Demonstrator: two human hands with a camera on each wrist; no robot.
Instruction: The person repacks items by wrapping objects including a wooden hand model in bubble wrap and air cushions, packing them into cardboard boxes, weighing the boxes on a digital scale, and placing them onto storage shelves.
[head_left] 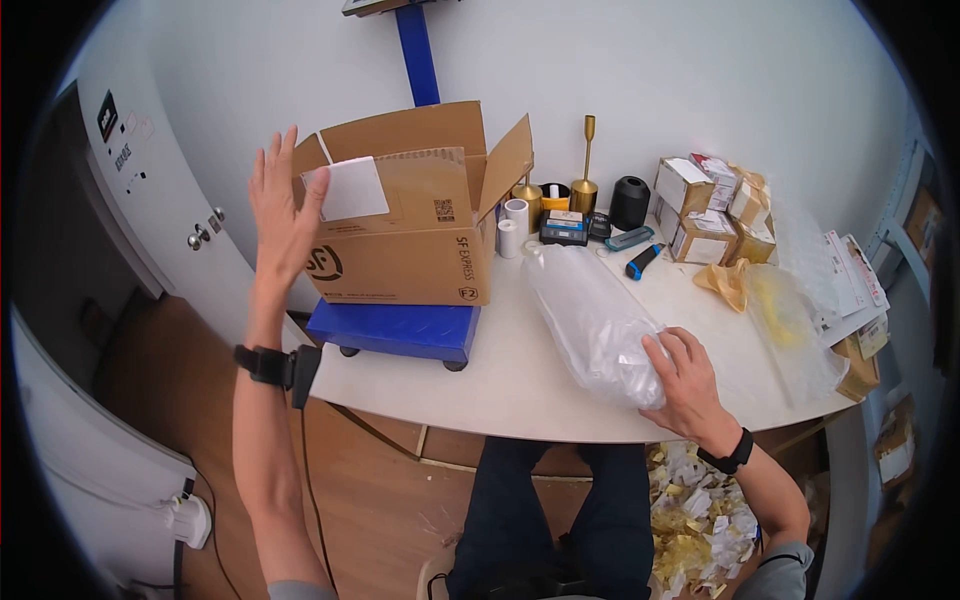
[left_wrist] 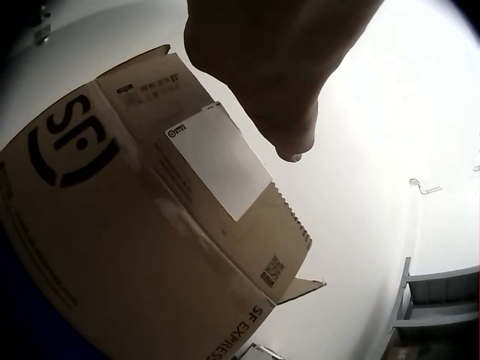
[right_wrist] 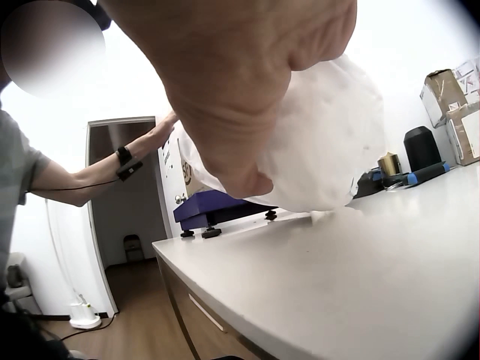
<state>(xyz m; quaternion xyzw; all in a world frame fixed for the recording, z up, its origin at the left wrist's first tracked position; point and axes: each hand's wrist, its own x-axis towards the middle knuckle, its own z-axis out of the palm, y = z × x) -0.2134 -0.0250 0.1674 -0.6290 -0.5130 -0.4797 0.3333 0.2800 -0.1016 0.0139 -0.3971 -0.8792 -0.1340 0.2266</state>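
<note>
A cardboard box [head_left: 400, 250] with "SF EXPRESS" print stands with its top flaps up on a blue platform scale [head_left: 395, 325]. My left hand [head_left: 283, 205] is raised at the box's left front, fingers straight, thumb beside the white label [head_left: 352, 190] on the front flap. In the left wrist view that hand [left_wrist: 277, 67] shows dark above the flap, its fingers partly cut off. My right hand [head_left: 690, 385] grips the near end of a long bundle in clear plastic wrap [head_left: 590, 320], lying slantwise on the table. The wrap hides its contents.
Behind the bundle are white rolls [head_left: 508, 238], gold candlesticks [head_left: 585, 190], a black cylinder [head_left: 629, 203] and a blue-black utility knife [head_left: 645, 261]. Small parcels [head_left: 700, 235] and loose plastic wrap [head_left: 790, 320] sit at the right. Crumpled paper [head_left: 700, 510] fills the space below the table's edge.
</note>
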